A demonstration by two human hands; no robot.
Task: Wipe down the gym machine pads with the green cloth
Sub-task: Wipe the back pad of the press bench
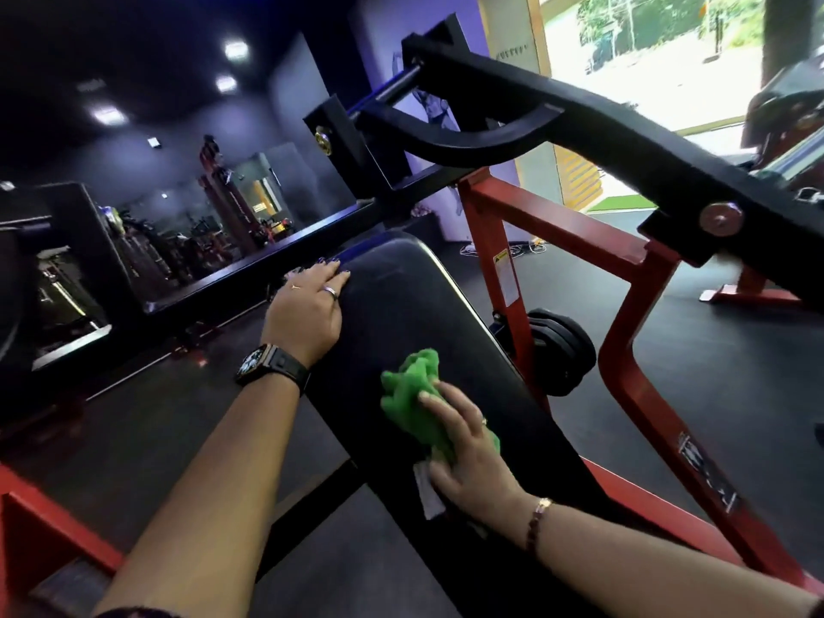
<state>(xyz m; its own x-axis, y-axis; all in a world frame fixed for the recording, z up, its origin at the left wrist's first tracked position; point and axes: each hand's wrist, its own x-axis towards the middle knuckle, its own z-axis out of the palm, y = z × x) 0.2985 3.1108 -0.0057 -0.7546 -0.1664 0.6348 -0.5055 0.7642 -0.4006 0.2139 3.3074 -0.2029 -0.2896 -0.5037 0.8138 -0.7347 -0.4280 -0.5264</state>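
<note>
A long black padded bench pad (401, 305) slopes from the lower middle up toward the centre of the view. My right hand (468, 448) grips a bunched green cloth (417, 394) and holds it against the middle of the pad; a white tag hangs under the hand. My left hand (307, 305), with a ring and a black wristwatch, rests on the pad's upper left edge, its fingers laid over the top corner.
A black lever arm (579, 122) crosses above the pad from upper middle to right. The red machine frame (624, 341) stands to the right, with black weight plates (562, 350) beside the pad. Dark rubber floor surrounds it; a mirror wall lies left, a bright window top right.
</note>
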